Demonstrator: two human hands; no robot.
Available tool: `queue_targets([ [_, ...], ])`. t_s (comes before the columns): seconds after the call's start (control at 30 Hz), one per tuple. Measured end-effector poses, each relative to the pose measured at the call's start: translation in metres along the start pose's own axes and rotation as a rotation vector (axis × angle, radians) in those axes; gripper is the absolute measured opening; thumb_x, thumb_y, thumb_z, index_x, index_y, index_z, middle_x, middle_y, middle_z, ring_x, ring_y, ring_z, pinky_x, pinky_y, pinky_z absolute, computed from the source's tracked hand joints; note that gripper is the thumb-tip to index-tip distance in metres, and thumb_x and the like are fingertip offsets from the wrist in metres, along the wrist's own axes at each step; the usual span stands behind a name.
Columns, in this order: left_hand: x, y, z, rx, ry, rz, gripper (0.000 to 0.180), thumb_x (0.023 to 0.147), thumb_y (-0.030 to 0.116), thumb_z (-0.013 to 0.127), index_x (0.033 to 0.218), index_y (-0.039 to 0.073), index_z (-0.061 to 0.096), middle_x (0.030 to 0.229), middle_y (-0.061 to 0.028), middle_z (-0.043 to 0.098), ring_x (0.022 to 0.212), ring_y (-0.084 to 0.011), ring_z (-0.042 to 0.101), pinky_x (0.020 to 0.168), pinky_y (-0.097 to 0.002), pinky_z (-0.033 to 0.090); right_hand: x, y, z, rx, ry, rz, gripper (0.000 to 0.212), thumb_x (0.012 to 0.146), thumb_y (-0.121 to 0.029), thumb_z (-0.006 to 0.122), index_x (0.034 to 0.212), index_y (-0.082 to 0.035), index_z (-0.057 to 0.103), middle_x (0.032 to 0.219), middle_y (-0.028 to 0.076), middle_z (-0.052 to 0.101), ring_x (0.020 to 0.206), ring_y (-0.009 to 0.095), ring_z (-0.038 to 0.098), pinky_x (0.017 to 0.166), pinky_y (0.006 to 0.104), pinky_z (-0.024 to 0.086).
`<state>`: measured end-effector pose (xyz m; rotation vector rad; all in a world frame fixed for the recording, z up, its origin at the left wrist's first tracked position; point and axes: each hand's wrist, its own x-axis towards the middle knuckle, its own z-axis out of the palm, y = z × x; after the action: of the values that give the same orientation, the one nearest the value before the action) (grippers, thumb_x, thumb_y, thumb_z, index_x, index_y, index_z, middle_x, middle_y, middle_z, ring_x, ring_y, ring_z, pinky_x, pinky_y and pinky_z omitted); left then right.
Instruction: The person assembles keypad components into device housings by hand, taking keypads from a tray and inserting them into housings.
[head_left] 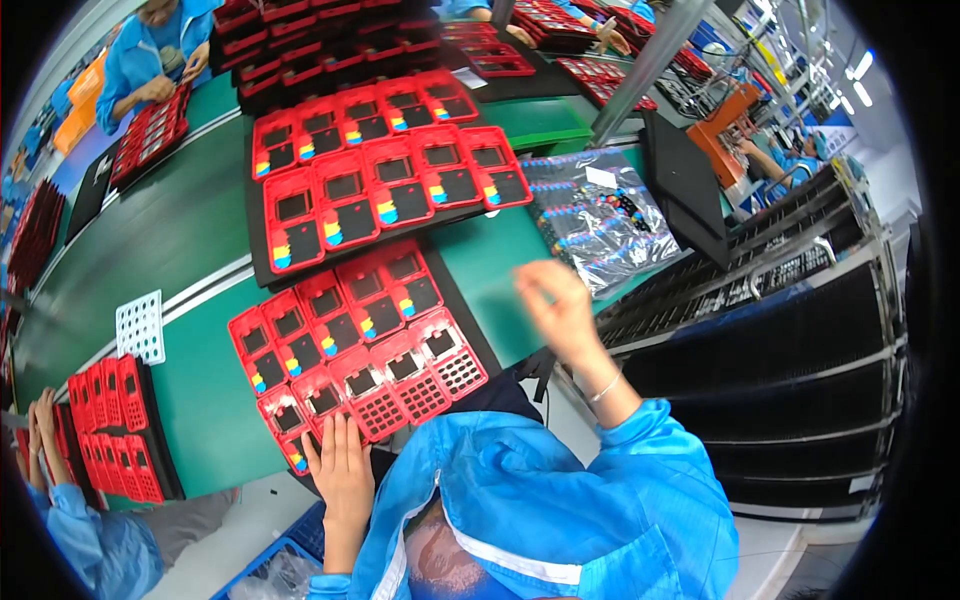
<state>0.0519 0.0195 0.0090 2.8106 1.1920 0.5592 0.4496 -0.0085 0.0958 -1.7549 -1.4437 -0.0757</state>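
So here's the bench from above. The left hand (343, 470) lies flat, fingers spread, at the bottom edge of the near tray (470, 318) in the lower middle of the frame, fingertips touching the red handset shells (355, 340) in the front row. My guess is it's pressing down to keep the tray from sliding on the green belt (190, 240), since the tray hangs a bit over the edge toward the person.

The right hand (558, 308) is up in the air at centre right, just off the tray's right edge and not touching anything I can make out. It's motion-blurred, fingers loosely curled, so I honestly can't tell if it's pinching some small part or is just empty. It hovers between the tray and the clear plastic bag of small coloured parts (597, 220) that sits further up and right, which makes sense as a handy place to keep them.

The shells lie face up in neat rows. Some have coloured keypad strips in, but the front-row ones nearest the left hand show bare key grids. A second tray of shells (385, 175) sits above it, upper centre. A white grid plate (140, 326) lies at left, and other workers in blue coats sit at the upper left and lower left.
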Motion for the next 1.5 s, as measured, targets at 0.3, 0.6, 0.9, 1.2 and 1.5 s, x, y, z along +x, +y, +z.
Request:
queue_targets([
  [0.3,0.002,-0.002,0.006,0.041,0.006,0.05,0.061,0.087,0.009,0.073,0.144,-0.002,0.053,0.154,-0.0229,0.05,0.148,-0.0351,0.043,0.124,-0.0637,0.023,0.036,0.229,-0.125,-0.484,0.165,0.235,0.02,0.087,-0.008,0.073,0.105,0.0,0.076,0.092,0.021,0.075,0.086,0.035,0.075,0.08,0.0415,0.058],
  [0.6,0.002,0.004,0.006,0.077,-0.05,-0.024,0.062,0.09,0.014,0.072,0.146,-0.002,0.05,0.155,-0.0204,0.049,0.148,-0.035,0.042,0.124,-0.0603,0.024,0.051,0.249,-0.116,-0.705,0.139,0.217,0.035,0.08,-0.011,0.081,0.111,0.001,0.07,0.116,0.019,0.069,0.111,0.04,0.065,0.095,0.0467,0.053],
  [0.9,0.002,0.006,0.007,0.073,-0.023,-0.021,0.059,0.092,0.012,0.069,0.146,-0.002,0.05,0.154,-0.0212,0.05,0.147,-0.0359,0.043,0.123,-0.0603,0.025,0.047,0.243,-0.099,-0.798,0.035,0.198,0.011,0.089,-0.01,0.067,0.095,-0.001,0.069,0.102,0.016,0.068,0.106,0.037,0.064,0.089,0.0475,0.054],
  [1.2,0.002,0.006,0.007,0.062,-0.019,-0.025,0.057,0.093,0.012,0.068,0.146,-0.003,0.05,0.155,-0.0218,0.049,0.147,-0.036,0.043,0.123,-0.0601,0.025,0.066,0.261,-0.096,-1.027,-0.029,0.272,0.025,0.079,-0.012,0.077,0.099,-0.002,0.067,0.107,0.02,0.07,0.098,0.037,0.067,0.088,0.0481,0.055],
  [1.5,0.001,0.006,0.008,0.06,-0.023,-0.032,0.058,0.093,0.014,0.069,0.145,-0.003,0.05,0.155,-0.0216,0.049,0.148,-0.0358,0.041,0.123,-0.0601,0.025,0.071,0.261,-0.102,-0.797,0.069,0.474,0.049,0.07,-0.022,0.085,0.111,-0.006,0.063,0.105,0.02,0.069,0.101,0.041,0.068,0.089,0.0515,0.055],
])
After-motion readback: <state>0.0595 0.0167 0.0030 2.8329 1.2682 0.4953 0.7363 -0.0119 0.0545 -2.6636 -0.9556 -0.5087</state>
